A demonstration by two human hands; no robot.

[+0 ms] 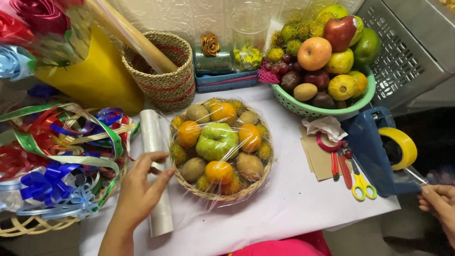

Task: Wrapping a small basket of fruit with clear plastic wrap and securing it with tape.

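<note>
From the head camera, the left hand lies with its grip spread flat, fingers loosely extended over the white roll of clear cling film, touching its upper half; the roll lies on the white-clothed counter just left of the round woven wicker basket of wrapped fruit. The right hand, far right of that basket at the counter's edge, has its fingertips pinched on the clear strip of tape pulled from the blue plastic tape dispenser, which carries one yellow tape roll.

The wicker basket holds one green apple at the middle, about five oranges, several brown kiwis and spiky yellow rambutans, all under glossy stretched film. Behind it to the right stands one green plastic bowl heaped with loose fruit. Between the two baskets and the dispenser lie two scissors, one yellow-handled, one red-handled. Left of the wicker basket sits a pile of shiny curled ribbons in red, blue and green; behind it a tall woven rope basket
</note>
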